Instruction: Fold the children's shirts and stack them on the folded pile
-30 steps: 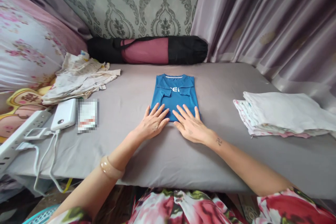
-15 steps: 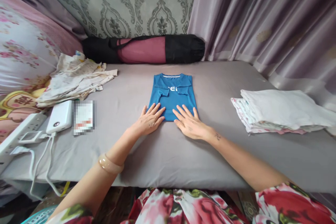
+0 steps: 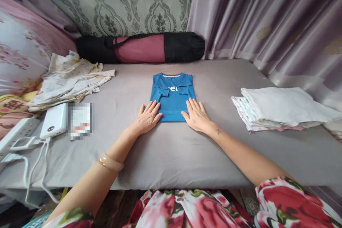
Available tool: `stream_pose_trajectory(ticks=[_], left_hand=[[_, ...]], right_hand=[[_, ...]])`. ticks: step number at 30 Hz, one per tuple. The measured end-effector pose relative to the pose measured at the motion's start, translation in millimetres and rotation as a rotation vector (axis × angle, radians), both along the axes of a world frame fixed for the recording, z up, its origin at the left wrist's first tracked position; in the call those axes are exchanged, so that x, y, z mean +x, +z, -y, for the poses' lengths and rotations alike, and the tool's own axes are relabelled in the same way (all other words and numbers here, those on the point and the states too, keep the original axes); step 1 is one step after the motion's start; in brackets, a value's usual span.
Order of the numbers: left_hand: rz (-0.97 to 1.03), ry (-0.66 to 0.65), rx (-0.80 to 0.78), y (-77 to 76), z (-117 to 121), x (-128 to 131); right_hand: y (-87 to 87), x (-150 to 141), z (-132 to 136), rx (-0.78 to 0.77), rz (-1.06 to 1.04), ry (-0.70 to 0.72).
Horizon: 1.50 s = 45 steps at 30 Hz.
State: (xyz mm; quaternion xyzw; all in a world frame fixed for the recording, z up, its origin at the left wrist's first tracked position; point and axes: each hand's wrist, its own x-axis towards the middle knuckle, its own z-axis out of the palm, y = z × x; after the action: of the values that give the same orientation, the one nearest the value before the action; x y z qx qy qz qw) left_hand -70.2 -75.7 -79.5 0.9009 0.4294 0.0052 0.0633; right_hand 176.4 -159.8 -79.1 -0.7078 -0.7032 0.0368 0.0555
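A blue T-shirt (image 3: 173, 104) lies flat at the middle of the grey-covered bed, its sides and sleeves folded inward over the front. Part of a white print shows between the sleeves, and the collar points away from me. My left hand (image 3: 149, 117) rests on its lower left corner, fingers stretched out. On the lower right edge lies my right hand (image 3: 197, 114), flat with its fingers extended. Neither hand grips the cloth.
Folded white cloths (image 3: 283, 107) are stacked at the right. Crumpled light clothes (image 3: 66, 82) lie at the left, near a white power bank (image 3: 55, 121), a power strip (image 3: 18, 133) and cables. A long black and maroon bag (image 3: 141, 48) lies along the wall.
My hands have moved apart, from the shirt's lower middle out to its lower corners. The view has shifted slightly; the shirt keeps its folded shape.
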Motion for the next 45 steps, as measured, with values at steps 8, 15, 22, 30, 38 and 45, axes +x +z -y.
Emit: stream_pose_trajectory(ticks=[8,15,22,30,38,45], left_hand=[[0.054,-0.035,0.060,8.3,3.9,-0.1],[0.196,-0.422,0.174,20.4,16.1,9.7],[0.116,-0.538,0.211,25.5,19.4,17.7],[0.257,-0.411,0.138,24.1,13.1,21.3],[0.252,-0.448,0.180,18.5,11.2,4.2],[0.234,-0.363,0.148,14.9,-1.4,-25.0]], right_hand=[[16.0,-3.1,3.1,-0.045,0.000,0.004],[35.9,-26.7,10.4,0.180,0.051,0.394],[41.1,-39.1,6.5,0.061,0.097,0.427],[41.2,-35.3,5.2,0.063,0.121,0.427],[30.4,-0.5,8.3,0.062,0.119,0.335],[15.5,20.8,15.9,0.121,0.002,0.278]])
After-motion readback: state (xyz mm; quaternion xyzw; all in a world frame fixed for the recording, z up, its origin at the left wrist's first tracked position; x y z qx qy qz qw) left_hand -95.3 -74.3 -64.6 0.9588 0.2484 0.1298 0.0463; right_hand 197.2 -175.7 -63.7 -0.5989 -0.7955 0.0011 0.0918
